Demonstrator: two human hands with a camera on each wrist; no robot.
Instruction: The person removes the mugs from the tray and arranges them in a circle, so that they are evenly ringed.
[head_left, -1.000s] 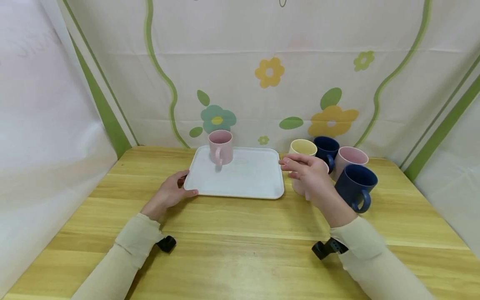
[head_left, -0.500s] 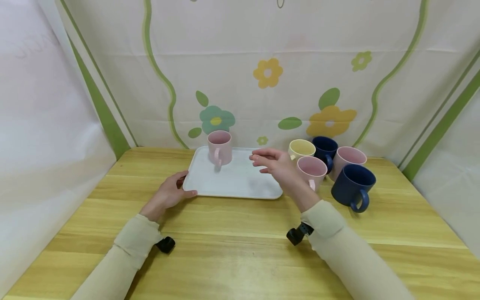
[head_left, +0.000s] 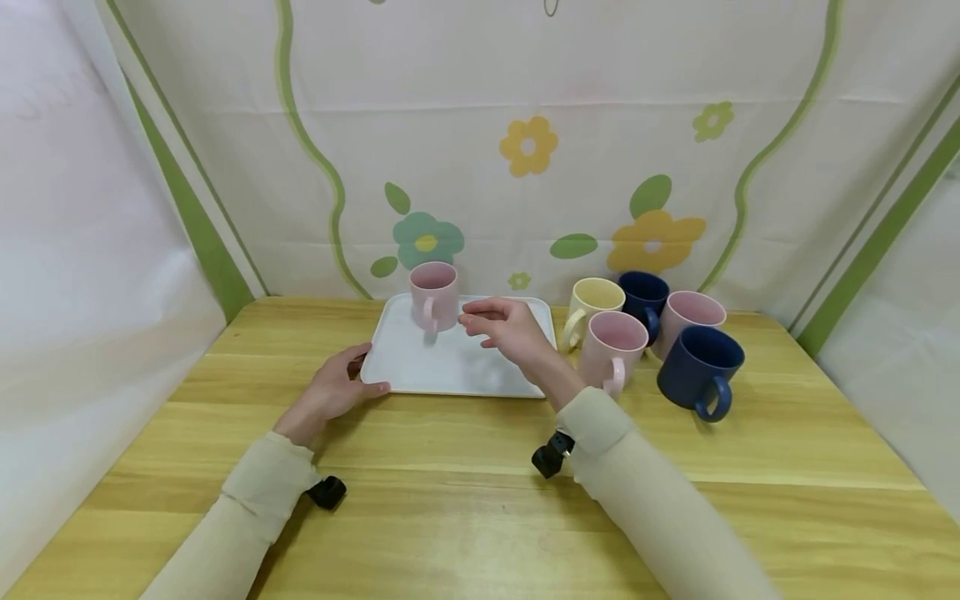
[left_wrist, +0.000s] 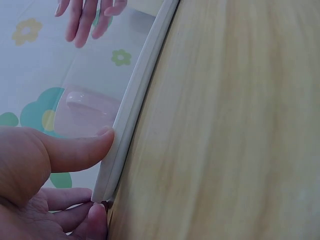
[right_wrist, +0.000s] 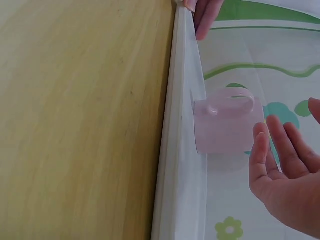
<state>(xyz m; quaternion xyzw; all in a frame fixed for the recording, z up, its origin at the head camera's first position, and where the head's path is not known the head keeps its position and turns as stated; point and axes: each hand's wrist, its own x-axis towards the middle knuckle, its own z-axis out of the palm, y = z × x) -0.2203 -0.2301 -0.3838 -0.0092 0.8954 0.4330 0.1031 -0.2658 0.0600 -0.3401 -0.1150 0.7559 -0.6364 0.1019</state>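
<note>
A white tray [head_left: 442,371] lies on the wooden table, with a pink mug [head_left: 438,298] upright at its back left and the mug's handle facing front. My left hand [head_left: 333,390] holds the tray's front left corner. In the left wrist view, its thumb [left_wrist: 82,152] lies against the rim and its fingers are around the corner. Above the tray, just right of the pink mug, my right hand [head_left: 513,333] hovers with fingers extended and loosely bent, holding nothing. In the right wrist view, its fingertips [right_wrist: 259,142] appear close to the mug; contact cannot be made out.
Right of the tray stand several mugs: a yellow one [head_left: 597,298], a nearer pink one [head_left: 615,333], another pink one [head_left: 693,308], a dark blue one at the back [head_left: 643,287] and one in front [head_left: 697,367]. A flower-printed curtain [head_left: 465,158] hangs behind the table.
My right hand has moved left from beside the mugs to over the tray, near the pink mug. My left hand stays at the tray's corner. The view has shifted slightly.
</note>
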